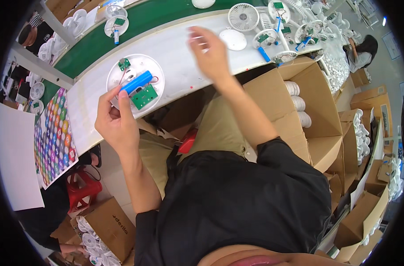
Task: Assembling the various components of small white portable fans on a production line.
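Left hand: the left hand (pixel 115 122) grasps the near rim of a round white base plate (pixel 135 80) and thumb and fingertip pinch the lower end of the blue cylindrical battery (pixel 136 82) on it.
Right hand: the right hand (pixel 210 53) is raised over the white worktop (pixel 184 53), blurred, fingers loosely spread, nothing in it that I can see.
Plate contents: 1 battery lying slantwise, 1 larger green circuit board (pixel 144 96) just beside it, 1 small green board (pixel 124 64) near the far rim, thin wires between them.
Risk, wires: tugging the battery could strain or snap its thin leads.
Risk, grip: only 1 hand steadies the plate at the worktop's near edge; it could tip towards the cardboard boxes (pixel 299 111) below.
Risk, reach: the right hand sweeps near a white disc (pixel 233 40) and could knock it.
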Action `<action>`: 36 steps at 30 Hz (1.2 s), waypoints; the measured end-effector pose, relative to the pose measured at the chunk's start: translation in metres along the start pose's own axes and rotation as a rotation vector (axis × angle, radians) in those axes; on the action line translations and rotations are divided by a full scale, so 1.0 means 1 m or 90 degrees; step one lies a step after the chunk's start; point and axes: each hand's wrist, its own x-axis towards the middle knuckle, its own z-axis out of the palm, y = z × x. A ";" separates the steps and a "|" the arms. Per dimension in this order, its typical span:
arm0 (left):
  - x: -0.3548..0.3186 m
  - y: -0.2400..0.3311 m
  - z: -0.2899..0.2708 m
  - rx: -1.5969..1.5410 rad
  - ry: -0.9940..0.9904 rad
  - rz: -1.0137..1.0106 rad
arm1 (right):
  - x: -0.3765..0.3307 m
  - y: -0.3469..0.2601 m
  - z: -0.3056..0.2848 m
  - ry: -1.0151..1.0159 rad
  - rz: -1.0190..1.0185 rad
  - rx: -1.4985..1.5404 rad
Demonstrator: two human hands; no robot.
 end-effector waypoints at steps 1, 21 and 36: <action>-0.001 0.000 -0.001 -0.018 0.004 0.009 | 0.016 0.023 -0.018 0.033 0.001 -0.284; -0.017 -0.015 -0.007 -0.151 0.013 -0.045 | -0.021 -0.026 -0.028 0.068 0.207 0.215; -0.032 -0.028 -0.018 -0.211 0.025 -0.102 | -0.040 -0.095 0.060 -0.176 0.272 0.468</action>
